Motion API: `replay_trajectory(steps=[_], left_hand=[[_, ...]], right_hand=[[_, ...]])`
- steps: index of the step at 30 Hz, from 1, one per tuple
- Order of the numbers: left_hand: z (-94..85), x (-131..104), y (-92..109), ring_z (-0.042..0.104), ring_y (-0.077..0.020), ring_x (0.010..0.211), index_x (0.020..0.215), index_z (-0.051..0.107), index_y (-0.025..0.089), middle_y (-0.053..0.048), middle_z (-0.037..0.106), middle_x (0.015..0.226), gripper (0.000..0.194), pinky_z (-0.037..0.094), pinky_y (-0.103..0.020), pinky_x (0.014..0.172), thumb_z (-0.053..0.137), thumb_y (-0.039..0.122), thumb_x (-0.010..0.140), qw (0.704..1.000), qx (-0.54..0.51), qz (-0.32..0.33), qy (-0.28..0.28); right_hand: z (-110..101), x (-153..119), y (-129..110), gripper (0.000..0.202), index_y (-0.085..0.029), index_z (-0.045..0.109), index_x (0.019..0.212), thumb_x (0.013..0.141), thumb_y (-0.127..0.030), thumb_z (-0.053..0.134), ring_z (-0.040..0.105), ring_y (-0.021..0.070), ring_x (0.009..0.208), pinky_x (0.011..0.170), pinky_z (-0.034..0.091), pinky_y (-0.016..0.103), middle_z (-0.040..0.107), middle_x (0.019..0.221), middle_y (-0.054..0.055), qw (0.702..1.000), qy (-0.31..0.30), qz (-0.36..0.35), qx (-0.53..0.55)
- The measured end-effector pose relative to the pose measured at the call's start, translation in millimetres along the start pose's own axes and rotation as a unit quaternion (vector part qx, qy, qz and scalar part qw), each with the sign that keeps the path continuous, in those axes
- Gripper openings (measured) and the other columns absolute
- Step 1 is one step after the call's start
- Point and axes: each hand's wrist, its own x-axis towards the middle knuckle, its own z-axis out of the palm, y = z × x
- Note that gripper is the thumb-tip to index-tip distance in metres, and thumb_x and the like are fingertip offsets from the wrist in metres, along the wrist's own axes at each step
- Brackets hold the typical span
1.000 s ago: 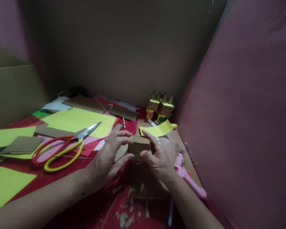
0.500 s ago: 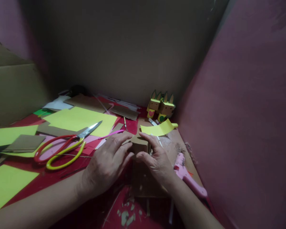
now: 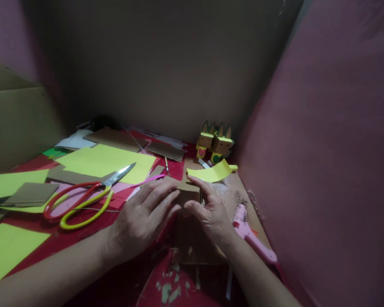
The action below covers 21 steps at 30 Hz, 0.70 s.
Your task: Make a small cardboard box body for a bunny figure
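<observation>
A small cardboard box (image 3: 189,194) stands between my hands on a cardboard sheet (image 3: 196,243). My left hand (image 3: 147,213) presses against its left side, fingers bent along it. On the other side, my right hand (image 3: 211,209) grips the box, with the thumb across the near face and the fingers along the right edge. Just behind the box lies a curled yellow paper strip (image 3: 213,172). Near my right wrist rests a pink glue gun (image 3: 254,238). To the left of my left hand are scissors (image 3: 107,185) with one red and one yellow handle loop.
Two small cardboard figures (image 3: 215,145) with pointed tops stand at the back by the wall. Yellow paper sheets (image 3: 124,162) and cardboard pieces (image 3: 33,194) cover the left side of the red table. Paper scraps (image 3: 169,292) lie in front. A pink wall (image 3: 333,149) bounds the right.
The view has shifted very slightly. Both hands stay at the box in nearly the same pose, with the left fingers a little closer over its side.
</observation>
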Motion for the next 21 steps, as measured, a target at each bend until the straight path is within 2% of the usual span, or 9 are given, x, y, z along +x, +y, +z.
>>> replay_trajectory(steps=[3,7,13,18,21], left_hand=[[-1.2,1.6,0.3,0.061,-0.0358,0.111,0.116,0.060,-0.001,-0.024,0.064,0.118,0.028,0.058,-0.051,0.092,0.067,0.008,0.090,1.000,0.015,-0.003,-0.004],[-1.6,2.0,1.9,0.060,-0.0367,0.112,0.120,0.058,-0.002,-0.025,0.063,0.119,0.032,0.057,-0.051,0.092,0.066,0.008,0.090,1.000,0.017,-0.008,-0.005],[0.1,-0.5,3.7,0.055,-0.0302,0.121,0.116,0.054,0.007,-0.020,0.058,0.123,0.021,0.053,-0.046,0.100,0.058,0.009,0.095,0.991,-0.087,-0.100,-0.030],[-1.2,0.4,2.8,0.056,-0.0222,0.122,0.102,0.051,0.020,-0.011,0.058,0.120,0.011,0.051,-0.038,0.101,0.056,0.013,0.095,0.961,-0.197,-0.190,-0.038],[-2.7,2.2,1.9,0.058,-0.0204,0.119,0.093,0.049,0.022,-0.007,0.059,0.120,0.011,0.053,-0.038,0.098,0.054,0.013,0.095,0.945,-0.231,-0.225,-0.047]], right_hand=[[0.2,-0.1,-0.6,0.052,-0.036,0.063,0.131,0.082,-0.048,0.076,0.060,0.0258,0.112,0.097,0.055,0.047,0.060,0.121,0.005,1.000,0.006,0.000,-0.003],[-0.2,1.1,-2.1,0.050,-0.037,0.064,0.130,0.082,-0.044,0.077,0.059,0.0256,0.115,0.102,0.052,0.047,0.061,0.122,0.004,1.000,0.012,-0.025,-0.015],[0.5,0.7,-5.5,0.053,-0.039,0.063,0.130,0.080,-0.039,0.080,0.056,0.0238,0.119,0.105,0.046,0.041,0.059,0.121,0.003,0.998,0.010,-0.035,-0.054],[1.7,-0.7,-6.4,0.054,-0.039,0.063,0.130,0.079,-0.034,0.080,0.057,0.0220,0.118,0.105,0.046,0.038,0.058,0.120,0.002,0.999,0.003,-0.020,-0.046],[1.8,0.1,-6.6,0.056,-0.039,0.064,0.130,0.077,-0.034,0.081,0.057,0.0224,0.118,0.104,0.047,0.039,0.057,0.121,0.002,0.999,0.000,0.000,-0.039]])
